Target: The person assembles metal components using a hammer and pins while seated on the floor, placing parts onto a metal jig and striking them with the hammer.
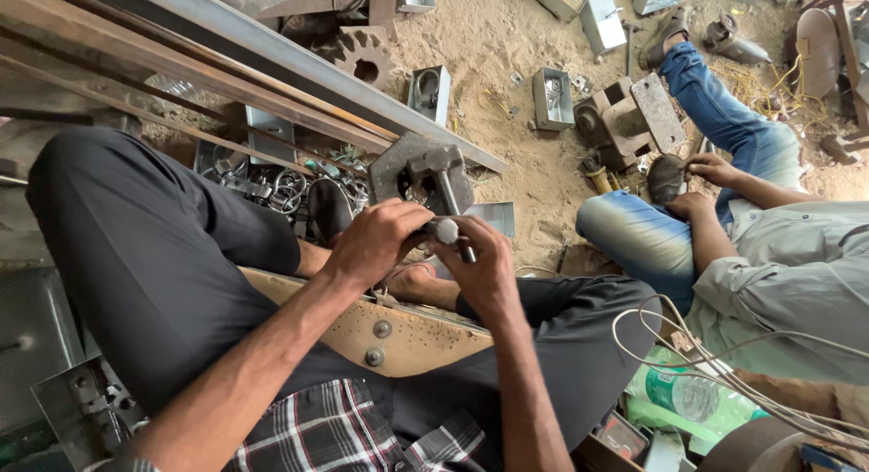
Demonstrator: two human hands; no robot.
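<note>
The left hand and the right hand both close their fingers around a short metal rod. The rod's long axis runs from its rounded end near the person away toward the heavy steel block on the sandy ground.

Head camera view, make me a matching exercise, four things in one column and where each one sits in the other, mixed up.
Things:
1. toothed gear
2. green plastic bottle
3. metal rod
4. co-worker's hands

Places:
A. lower right, under pale cables
B. gripped between the left hand and right hand
C. on the sand at the top, beyond the long steel bars
D. right of centre, on a dark rounded piece by the blue jeans

Pairs: 1-C, 2-A, 3-B, 4-D
</note>
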